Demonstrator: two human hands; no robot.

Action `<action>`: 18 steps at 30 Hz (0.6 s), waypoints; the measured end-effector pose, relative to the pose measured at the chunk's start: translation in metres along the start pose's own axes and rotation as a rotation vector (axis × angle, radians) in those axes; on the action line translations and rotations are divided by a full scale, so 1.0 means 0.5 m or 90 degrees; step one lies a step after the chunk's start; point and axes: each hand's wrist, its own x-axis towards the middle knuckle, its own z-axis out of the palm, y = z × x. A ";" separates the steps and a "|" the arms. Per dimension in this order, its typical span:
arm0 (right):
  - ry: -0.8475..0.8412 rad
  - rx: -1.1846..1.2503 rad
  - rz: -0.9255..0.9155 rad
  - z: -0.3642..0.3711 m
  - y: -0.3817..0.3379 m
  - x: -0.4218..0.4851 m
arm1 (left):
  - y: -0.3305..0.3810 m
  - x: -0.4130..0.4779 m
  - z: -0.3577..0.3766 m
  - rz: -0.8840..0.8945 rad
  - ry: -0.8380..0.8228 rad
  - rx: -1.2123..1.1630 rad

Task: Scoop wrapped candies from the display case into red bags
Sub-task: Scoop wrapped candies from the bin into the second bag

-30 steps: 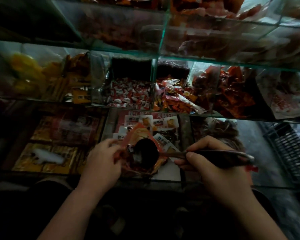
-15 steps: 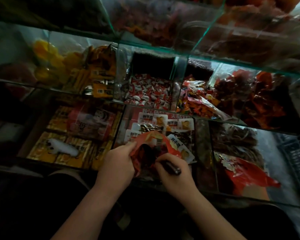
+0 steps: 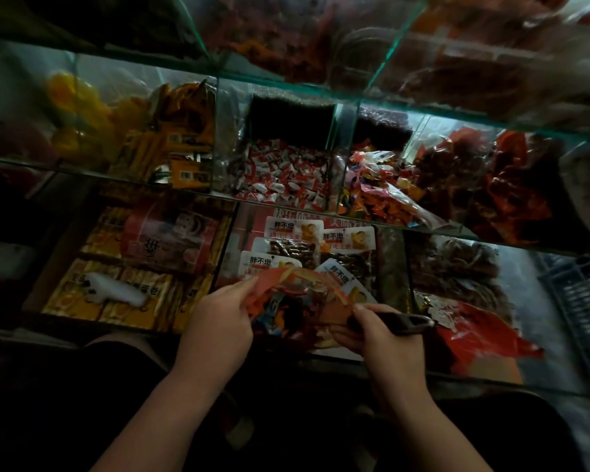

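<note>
A red bag (image 3: 288, 296) is held open at 6 o'clock in the view, over the glass display case (image 3: 286, 84). Its 9 o'clock edge is pinched by the left hand (image 3: 218, 321), the fingers curled on the plastic. At the bag's 3 o'clock side the right hand (image 3: 385, 338) is closed round the dark handle of a scoop (image 3: 402, 322), which points toward 3 o'clock; whether the bag's edge is also caught there cannot be told. Wrapped candies (image 3: 276, 313) in mixed colours are seen inside the bag. Red-and-white candies (image 3: 280, 175) are heaped at 12 o'clock of the bag, orange ones (image 3: 378, 199) at 1 o'clock. A second red bag (image 3: 477, 338) lies at 3 o'clock.
</note>
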 end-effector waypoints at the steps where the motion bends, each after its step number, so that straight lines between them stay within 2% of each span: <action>1: 0.013 0.011 -0.004 -0.005 -0.005 -0.002 | 0.001 0.003 0.001 0.000 -0.001 0.007; 5: 0.040 0.024 -0.032 -0.031 -0.022 -0.005 | 0.021 0.005 0.002 0.036 0.016 0.051; 8: 0.047 0.041 -0.043 -0.055 -0.033 -0.007 | 0.036 -0.006 0.004 0.124 0.100 0.080; 10: 0.048 0.053 -0.050 -0.069 -0.038 -0.013 | 0.046 -0.019 0.015 0.197 0.137 0.032; 13: 0.049 0.081 -0.054 -0.086 -0.045 -0.023 | 0.058 -0.033 0.045 0.174 0.063 -0.035; 18: 0.045 0.122 -0.071 -0.110 -0.055 -0.044 | 0.058 -0.023 0.095 0.046 -0.143 0.030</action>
